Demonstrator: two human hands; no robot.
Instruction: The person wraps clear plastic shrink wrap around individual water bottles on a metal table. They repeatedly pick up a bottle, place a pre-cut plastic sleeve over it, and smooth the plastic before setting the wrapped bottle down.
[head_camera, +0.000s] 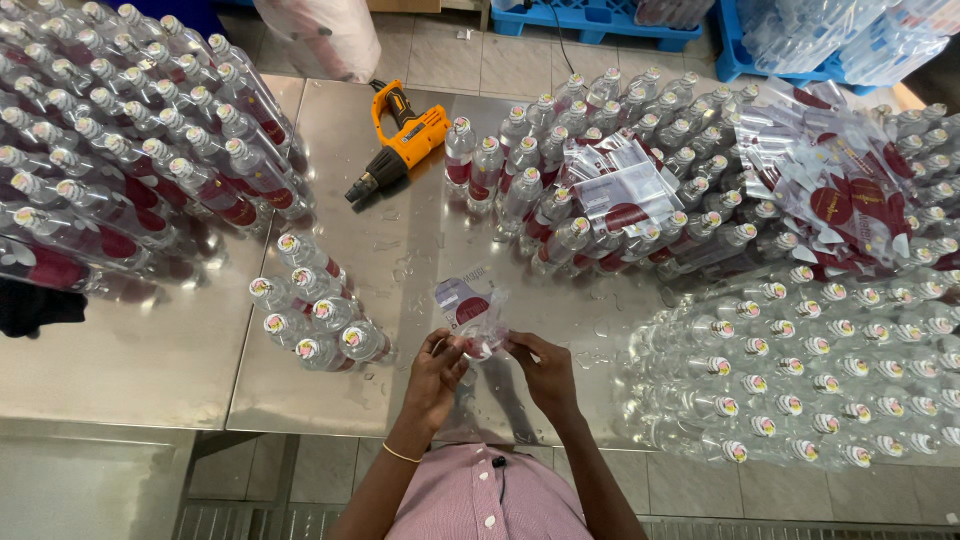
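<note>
Head view: the left hand (437, 365) and right hand (541, 367) both pinch a clear bottle (476, 322) above the steel table (150, 350), fingers closed around its dark red round label (470, 309). Loose label sleeves (835, 190), clear with red discs, lie heaped on the bottles at right; an orange heat gun (400, 140) lies beyond.

An orange-and-black heat gun (400, 140) lies on the far middle of the wet steel table (150, 360), with labelled clear plastic bottles (130, 150) massed at far left, unlabelled capped bottles (800, 380) packed at near right, loose red-and-clear label sleeves (840, 190) heaped at far right, and blue plastic pallets (600, 20) beyond.
</note>
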